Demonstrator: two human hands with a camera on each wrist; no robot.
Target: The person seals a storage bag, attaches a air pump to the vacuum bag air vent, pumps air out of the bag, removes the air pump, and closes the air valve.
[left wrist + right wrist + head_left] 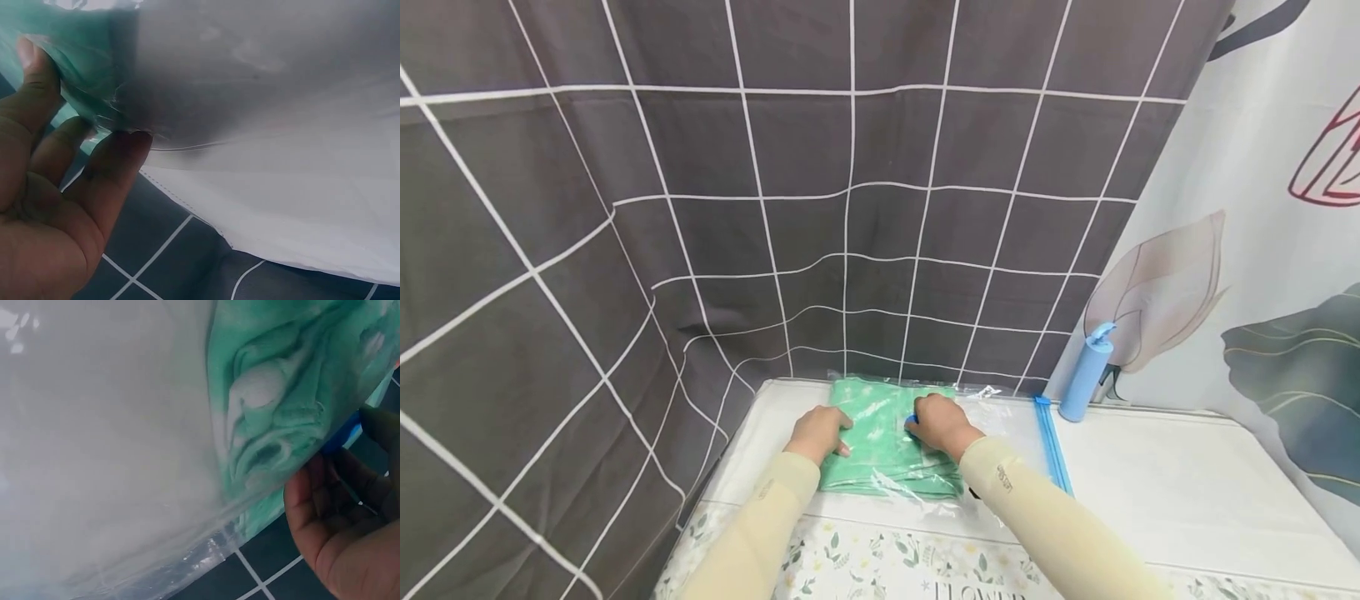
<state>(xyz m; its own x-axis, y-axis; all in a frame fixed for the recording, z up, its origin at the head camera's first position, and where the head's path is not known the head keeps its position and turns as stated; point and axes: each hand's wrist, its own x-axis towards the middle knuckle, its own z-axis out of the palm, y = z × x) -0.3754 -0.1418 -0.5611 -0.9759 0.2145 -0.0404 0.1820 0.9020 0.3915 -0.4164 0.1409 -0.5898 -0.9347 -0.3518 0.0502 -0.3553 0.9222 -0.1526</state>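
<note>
A clear plastic zip bag [1011, 421] lies flat, with a folded green cloth [868, 429] patterned in white inside its left part. The blue zip strip [1054, 446] runs along the bag's right end. My left hand [818, 433] rests at the bag's left side, thumb and fingers spread against the plastic; in the left wrist view the fingertips [134, 140] touch it near an edge. With my right hand [942, 423] I pinch a small blue cap [342, 434] over the cloth. Part of that cap is hidden by the fingers.
Beyond the zip end stands a light-blue cylinder [1086, 379] with a narrow top. A white cover with a floral, lettered front strip [895, 550] lies under everything. Dark grid-patterned curtain [880, 225] hangs at the back and left, a leaf-printed one [1195, 333] at the right.
</note>
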